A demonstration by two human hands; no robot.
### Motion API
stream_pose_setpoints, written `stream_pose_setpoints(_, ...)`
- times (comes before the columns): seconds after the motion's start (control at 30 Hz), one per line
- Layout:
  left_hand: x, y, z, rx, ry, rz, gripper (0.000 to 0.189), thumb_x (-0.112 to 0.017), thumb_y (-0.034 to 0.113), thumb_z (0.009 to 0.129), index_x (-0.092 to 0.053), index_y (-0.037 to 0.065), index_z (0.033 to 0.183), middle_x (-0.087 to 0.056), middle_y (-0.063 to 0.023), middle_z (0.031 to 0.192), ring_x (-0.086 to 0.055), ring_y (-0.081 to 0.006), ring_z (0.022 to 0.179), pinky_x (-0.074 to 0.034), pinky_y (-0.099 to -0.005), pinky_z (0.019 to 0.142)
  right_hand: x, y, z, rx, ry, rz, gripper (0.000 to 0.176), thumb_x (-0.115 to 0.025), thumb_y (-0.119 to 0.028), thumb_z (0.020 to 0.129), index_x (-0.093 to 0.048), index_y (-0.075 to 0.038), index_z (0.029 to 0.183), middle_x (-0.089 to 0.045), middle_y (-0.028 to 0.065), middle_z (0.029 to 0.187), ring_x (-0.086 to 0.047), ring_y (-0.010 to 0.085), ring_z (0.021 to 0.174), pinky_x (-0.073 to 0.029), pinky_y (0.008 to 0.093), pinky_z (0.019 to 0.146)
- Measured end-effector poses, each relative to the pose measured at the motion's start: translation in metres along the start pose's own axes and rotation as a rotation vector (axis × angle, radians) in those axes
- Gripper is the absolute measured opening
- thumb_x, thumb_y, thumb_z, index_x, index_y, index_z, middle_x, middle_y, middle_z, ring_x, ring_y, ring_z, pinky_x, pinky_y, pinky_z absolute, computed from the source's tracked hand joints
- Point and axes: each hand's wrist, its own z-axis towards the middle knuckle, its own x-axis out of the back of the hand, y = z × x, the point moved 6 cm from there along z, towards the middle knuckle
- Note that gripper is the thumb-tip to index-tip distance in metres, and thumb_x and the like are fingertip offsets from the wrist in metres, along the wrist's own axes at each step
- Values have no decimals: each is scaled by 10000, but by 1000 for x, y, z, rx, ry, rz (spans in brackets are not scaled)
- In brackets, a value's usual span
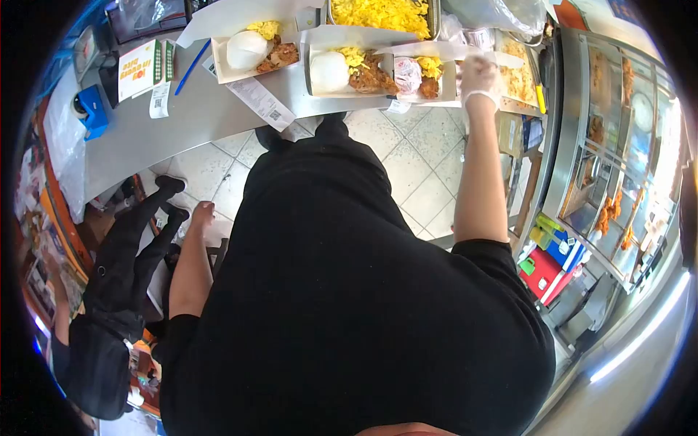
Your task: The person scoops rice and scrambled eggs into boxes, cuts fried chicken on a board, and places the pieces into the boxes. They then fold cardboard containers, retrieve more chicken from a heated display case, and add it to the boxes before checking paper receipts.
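Observation:
My right hand (480, 78), in a clear glove, is over the right end of the counter, beside an open box (445, 81) holding a wrapped item, yellow food and fried chicken. What its curled fingers hold, if anything, is too small to make out. Left of that stands another box (311, 81) with white rice, yellow food and chicken. A third box (231, 74) with rice and chicken sits farther left. A tray of yellow food (382, 16) lies behind them. My left hand (203, 212) hangs low beside my body, away from the counter, its fingers partly hidden.
Receipts (263, 102), a blue pen (192, 67), a printed box (139, 70) and a blue tape dispenser (90, 112) lie on the steel counter (196, 120). A glass food cabinet (574, 131) stands at right. Another person (94, 349) is at lower left.

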Motion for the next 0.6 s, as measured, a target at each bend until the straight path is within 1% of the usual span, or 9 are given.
stream_pose_setpoints(0.1, 19, 43, -7, 36, -91, -32, 310, -589, 286, 934, -636, 83, 1163, -643, -65, 800, -623, -177, 638, -452, -324, 479, -39, 86, -14, -134, -80, -50, 508, -633, -397, 869, -670, -12, 1198, -702, 235, 1101, -679, 311, 1066, -498, 390, 941)
stream_pose_setpoints(0.17, 32, 84, -16, -49, 16, -45, 298, -587, 282, 933, -638, 83, 1150, -624, -47, 775, -618, -165, 656, -439, -322, 485, -64, 108, -5, -195, -124, 27, 531, -639, -398, 864, -657, -13, 1229, -702, 230, 1118, -674, 313, 1084, -490, 386, 967)
stream_pose_setpoints(0.23, 40, 119, -19, -80, 70, -10, 303, -593, 266, 933, -636, 88, 1174, -651, -56, 829, -631, -164, 695, -461, -319, 527, -78, 96, 10, 59, -21, -437, 571, -686, -352, 859, -576, -53, 1333, -724, 137, 988, -700, 207, 752, -551, 353, 611)
stream_pose_setpoints(0.27, 42, 133, -17, -143, 86, -58, 319, -602, 258, 929, -631, 79, 1191, -662, -66, 877, -637, -167, 719, -479, -314, 565, -74, 72, 3, 54, -14, -431, 571, -686, -352, 859, -576, -53, 1333, -724, 137, 988, -700, 207, 752, -551, 353, 611)
stream_pose_setpoints(0.33, 38, 158, -11, -205, 114, -116, 369, -629, 243, 922, -616, 46, 1233, -678, -103, 1009, -652, -184, 789, -521, -296, 679, -67, 11, -22, -267, -188, 64, 554, -672, -379, 863, -613, -37, 1295, -726, 148, 1024, -702, 228, 804, -566, 381, 633)
stream_pose_setpoints(0.37, 34, 168, -11, -208, 117, -114, 369, -629, 243, 922, -616, 45, 1233, -678, -103, 1009, -652, -184, 789, -521, -296, 679, -74, 15, -13, -268, -186, 69, 554, -672, -379, 863, -613, -37, 1295, -726, 148, 1024, -702, 228, 804, -566, 381, 633)
stream_pose_setpoints(0.43, 16, 188, -18, -258, 100, -179, 372, -626, 240, 928, -610, 25, 1231, -676, -118, 1026, -646, -190, 802, -530, -302, 714, -99, 28, 24, -180, -135, -281, 518, -683, -409, 855, -672, -35, 1213, -726, 157, 1008, -703, 243, 812, -574, 398, 671)
stream_pose_setpoints(0.47, 5, 204, -40, -244, 103, -167, 365, -618, 238, 937, -606, 24, 1232, -679, -125, 1032, -638, -194, 794, -528, -317, 712, -108, 33, 33, -117, -75, -221, 486, -669, -439, 860, -715, -46, 1143, -728, 161, 1030, -715, 244, 830, -578, 403, 679)
stream_pose_setpoints(0.6, -43, 197, -41, -327, 60, -163, 368, -616, 250, 940, -604, 24, 1229, -688, -132, 1006, -642, -199, 742, -522, -343, 706, -91, 2, 19, -99, -167, -315, 519, -636, -467, 872, -704, -49, 1173, -726, 165, 1071, -722, 258, 864, -575, 403, 693)
